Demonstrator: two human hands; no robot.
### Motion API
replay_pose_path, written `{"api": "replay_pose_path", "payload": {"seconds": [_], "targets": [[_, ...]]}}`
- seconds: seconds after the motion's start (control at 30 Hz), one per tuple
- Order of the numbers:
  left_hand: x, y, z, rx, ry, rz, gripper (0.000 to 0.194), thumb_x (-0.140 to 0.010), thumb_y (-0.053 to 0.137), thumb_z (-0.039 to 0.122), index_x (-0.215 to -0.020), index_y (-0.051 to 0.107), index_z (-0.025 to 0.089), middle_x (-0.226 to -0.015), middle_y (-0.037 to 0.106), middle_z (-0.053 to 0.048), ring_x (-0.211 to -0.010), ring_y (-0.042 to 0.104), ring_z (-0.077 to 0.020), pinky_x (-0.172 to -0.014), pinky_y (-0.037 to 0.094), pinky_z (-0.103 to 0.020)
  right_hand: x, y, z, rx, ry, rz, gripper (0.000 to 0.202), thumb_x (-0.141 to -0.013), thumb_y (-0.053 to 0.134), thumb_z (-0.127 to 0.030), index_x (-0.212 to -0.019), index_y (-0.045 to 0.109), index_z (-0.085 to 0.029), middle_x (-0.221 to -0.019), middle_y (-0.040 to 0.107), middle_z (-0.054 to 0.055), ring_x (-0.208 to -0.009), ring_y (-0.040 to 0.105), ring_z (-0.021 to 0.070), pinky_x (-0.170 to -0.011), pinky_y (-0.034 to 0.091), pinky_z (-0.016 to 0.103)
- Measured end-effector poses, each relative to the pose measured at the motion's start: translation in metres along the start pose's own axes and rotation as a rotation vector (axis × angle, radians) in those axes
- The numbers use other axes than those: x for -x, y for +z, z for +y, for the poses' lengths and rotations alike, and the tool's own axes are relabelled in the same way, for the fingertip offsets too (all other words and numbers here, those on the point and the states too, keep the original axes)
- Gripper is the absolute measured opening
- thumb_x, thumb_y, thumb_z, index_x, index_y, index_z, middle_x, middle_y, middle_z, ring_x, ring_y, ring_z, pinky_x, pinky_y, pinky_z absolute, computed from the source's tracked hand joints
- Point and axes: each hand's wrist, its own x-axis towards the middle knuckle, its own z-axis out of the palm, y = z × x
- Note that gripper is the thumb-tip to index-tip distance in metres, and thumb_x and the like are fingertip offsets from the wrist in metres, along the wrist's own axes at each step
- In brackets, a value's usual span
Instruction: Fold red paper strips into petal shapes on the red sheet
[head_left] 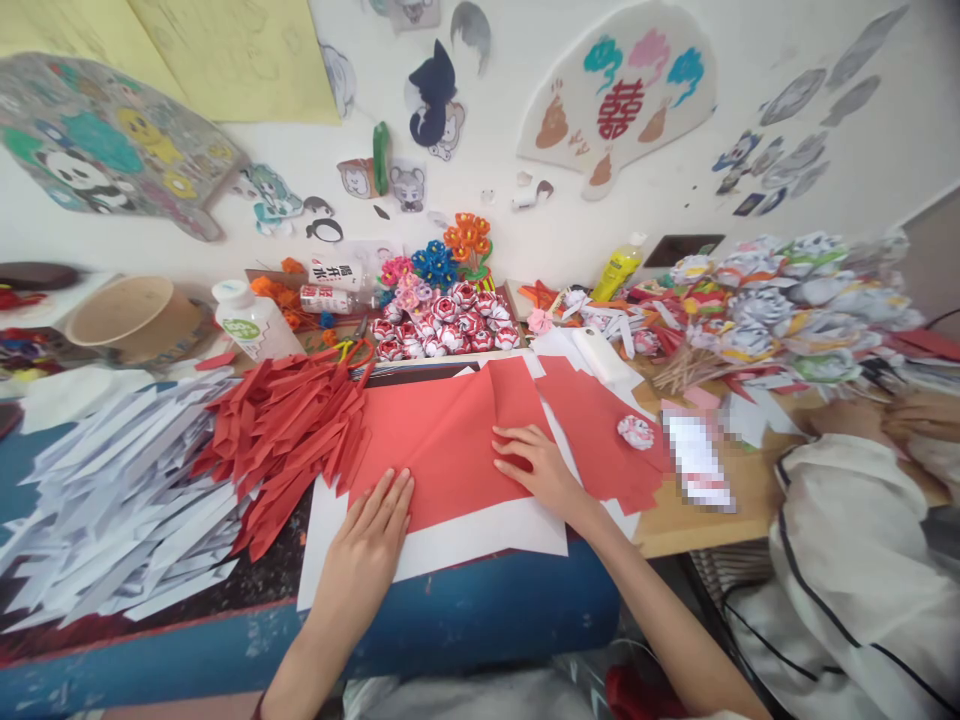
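Note:
A large sheet of red paper lies in front of me, with a diagonal crease line across it and a raised fold near its right part. Under it, white paper shows along the front. My left hand rests flat on the red sheet's lower left corner, fingers stretched out. On the right side, my right hand touches the same sheet near the fold, its fingers apart. More red paper lies to the right, and a small red-and-white paper flower sits on it.
Piles of folded white strips and red strips lie at left. Behind stand a white bottle, a box of red-and-white flowers and a yellow bottle. Another person's white sleeve is at right, near a paper bouquet.

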Motion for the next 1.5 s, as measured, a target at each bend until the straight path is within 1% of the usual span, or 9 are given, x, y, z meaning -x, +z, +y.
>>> {"api": "replay_pose_path", "payload": {"seconds": [0.1, 0.2, 0.37, 0.63, 0.8, 0.93, 1.23, 1.4, 1.5], "targets": [[-0.002, -0.008, 0.004, -0.032, -0.033, -0.001, 0.057, -0.097, 0.037, 0.016, -0.153, 0.022, 0.017, -0.153, 0.035, -0.009, -0.144, 0.031, -0.0280, -0.114, 0.027, -0.046, 0.000, 0.001, -0.004, 0.009, 0.014, 0.001, 0.015, -0.091, 0.063, -0.024, -0.103, 0.071, -0.025, -0.126, 0.063, 0.006, -0.115, 0.056, 0.0225, -0.097, 0.049, 0.043], [-0.003, -0.015, 0.005, -0.049, -0.046, 0.020, 0.058, -0.098, 0.040, 0.019, -0.153, 0.022, 0.018, -0.150, 0.040, -0.008, -0.141, 0.035, -0.0272, -0.116, 0.020, -0.046, 0.001, 0.001, -0.010, 0.012, 0.036, -0.001, 0.015, -0.092, 0.061, -0.021, -0.103, 0.070, -0.024, -0.127, 0.063, 0.006, -0.117, 0.055, 0.0220, -0.097, 0.049, 0.041], [0.002, -0.022, 0.002, -0.007, -0.097, 0.038, 0.058, -0.098, 0.042, 0.025, -0.153, 0.024, 0.024, -0.146, 0.046, -0.004, -0.138, 0.041, -0.0257, -0.117, 0.018, -0.044, 0.000, 0.002, -0.014, 0.031, 0.063, -0.009, 0.014, -0.092, 0.060, -0.021, -0.102, 0.070, -0.023, -0.127, 0.062, 0.006, -0.117, 0.055, 0.0225, -0.099, 0.048, 0.043], [0.020, -0.020, 0.000, -0.069, -0.126, 0.028, 0.062, -0.096, 0.042, 0.019, -0.154, 0.020, 0.025, -0.147, 0.045, -0.004, -0.137, 0.043, -0.0279, -0.114, 0.026, -0.048, -0.001, 0.001, -0.017, 0.043, 0.052, -0.005, 0.016, -0.094, 0.057, -0.022, -0.101, 0.071, -0.022, -0.127, 0.062, 0.008, -0.115, 0.056, 0.0250, -0.097, 0.049, 0.046], [0.028, -0.022, -0.004, -0.124, -0.121, 0.037, 0.062, -0.096, 0.043, 0.020, -0.153, 0.022, 0.026, -0.144, 0.050, -0.003, -0.129, 0.052, -0.0275, -0.110, 0.032, -0.047, 0.000, 0.002, -0.021, 0.029, 0.070, 0.002, 0.018, -0.094, 0.056, -0.023, -0.104, 0.071, -0.023, -0.129, 0.061, 0.009, -0.115, 0.057, 0.0252, -0.096, 0.050, 0.047], [0.036, -0.024, -0.005, -0.150, -0.130, 0.010, 0.063, -0.095, 0.046, 0.020, -0.153, 0.023, 0.028, -0.145, 0.049, -0.002, -0.118, 0.059, -0.0281, -0.104, 0.038, -0.047, -0.001, 0.002, -0.022, 0.045, 0.098, -0.010, 0.016, -0.094, 0.057, -0.024, -0.103, 0.070, -0.023, -0.131, 0.060, 0.009, -0.116, 0.057, 0.0257, -0.097, 0.049, 0.048], [0.054, -0.029, -0.010, -0.206, -0.094, -0.027, 0.063, -0.093, 0.044, 0.013, -0.153, 0.026, 0.026, -0.148, 0.046, -0.002, -0.113, 0.059, -0.0286, -0.093, 0.041, -0.045, -0.001, 0.005, -0.019, 0.071, 0.080, -0.009, 0.017, -0.094, 0.056, -0.024, -0.103, 0.070, -0.024, -0.130, 0.061, 0.008, -0.115, 0.058, 0.0260, -0.095, 0.051, 0.049], [0.059, -0.033, -0.012, -0.144, -0.131, 0.019, 0.064, -0.092, 0.042, 0.011, -0.152, 0.027, 0.026, -0.138, 0.058, -0.004, -0.109, 0.061, -0.0285, -0.089, 0.040, -0.043, 0.000, 0.006, -0.017, 0.092, 0.078, -0.011, 0.018, -0.094, 0.056, -0.025, -0.104, 0.071, -0.025, -0.130, 0.062, 0.008, -0.116, 0.058, 0.0266, -0.097, 0.050, 0.051], [0.056, -0.043, -0.004, -0.101, -0.254, 0.108, 0.060, -0.092, 0.049, 0.015, -0.150, 0.034, 0.022, -0.111, 0.073, -0.006, -0.097, 0.064, -0.0274, -0.089, 0.040, -0.044, 0.000, 0.006, -0.014, 0.095, 0.068, -0.015, 0.019, -0.094, 0.055, -0.027, -0.105, 0.071, -0.026, -0.130, 0.061, 0.007, -0.115, 0.059, 0.0266, -0.096, 0.051, 0.051]]}}
